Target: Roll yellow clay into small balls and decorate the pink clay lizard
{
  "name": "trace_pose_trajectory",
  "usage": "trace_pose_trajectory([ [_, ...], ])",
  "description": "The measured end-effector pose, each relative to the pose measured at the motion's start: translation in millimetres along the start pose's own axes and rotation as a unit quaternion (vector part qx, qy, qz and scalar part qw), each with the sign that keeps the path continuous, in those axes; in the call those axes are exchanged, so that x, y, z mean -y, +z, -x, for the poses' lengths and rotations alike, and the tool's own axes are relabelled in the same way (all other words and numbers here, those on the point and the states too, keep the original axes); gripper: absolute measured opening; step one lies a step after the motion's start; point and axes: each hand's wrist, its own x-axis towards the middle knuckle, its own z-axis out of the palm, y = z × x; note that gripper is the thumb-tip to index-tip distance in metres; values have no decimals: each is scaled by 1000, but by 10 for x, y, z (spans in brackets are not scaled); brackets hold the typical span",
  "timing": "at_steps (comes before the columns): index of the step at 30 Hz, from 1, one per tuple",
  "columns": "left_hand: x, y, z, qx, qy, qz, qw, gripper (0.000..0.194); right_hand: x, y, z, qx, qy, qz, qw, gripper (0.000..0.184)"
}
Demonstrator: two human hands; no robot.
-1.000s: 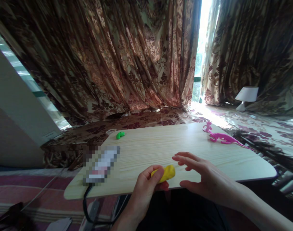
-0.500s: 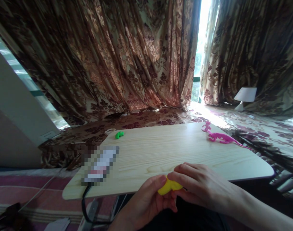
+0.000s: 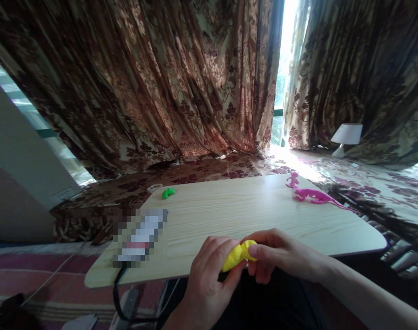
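Note:
A soft yellow lump [image 3: 236, 257] is pinched between both of my hands just over the near edge of a light wooden board [image 3: 229, 215]. My left hand [image 3: 209, 279] grips its lower left end with closed fingers. My right hand [image 3: 277, 256] closes thumb and fingers on its upper right end. The lump looks stretched and bent between them.
A small green piece [image 3: 168, 193] lies at the board's far left corner. Pink stretched pieces [image 3: 310, 195] lie at its far right. A blurred flat object [image 3: 142, 236] with a black cable rests on the left. Patterned curtains and a white lamp [image 3: 346, 137] stand behind.
A second ago only my left hand held the lump and my right hand hovered open. My right hand then closed on it, and both hands now squeeze and bend it.

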Motion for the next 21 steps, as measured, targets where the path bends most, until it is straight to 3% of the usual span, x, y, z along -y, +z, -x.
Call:
trace_pose_trajectory([
  [2, -38, -15, -47, 15, -138, 94, 986, 24, 39, -8, 61, -82, -70, 153, 982, 50],
  [4, -87, -29, -89, 82, -247, 226, 939, 26, 98, 10, 110, -124, -156, 320, 926, 60],
  [7, -146, -23, -112, 179, -309, 389, 849, 37, 205, 56, 135, -58, -224, 453, 861, 46],
  [10, -161, 3, -93, 212, -337, 451, 799, 41, 275, 85, 129, -39, -226, 479, 847, 28],
  [12, -151, 8, -80, 212, -318, 426, 820, 42, 278, 93, 125, -51, -201, 447, 870, 20],
  [17, -96, -37, -60, 132, -161, 120, 971, 22, 158, 87, 87, -89, -107, 301, 943, 13],
  [19, -79, -59, -49, 99, -51, -8, 994, 27, 87, 55, 43, -69, -44, 214, 973, 15],
  [21, -71, -74, -42, 99, 85, -97, 987, 31, 25, 2, -11, -5, 24, 95, 995, 20],
])
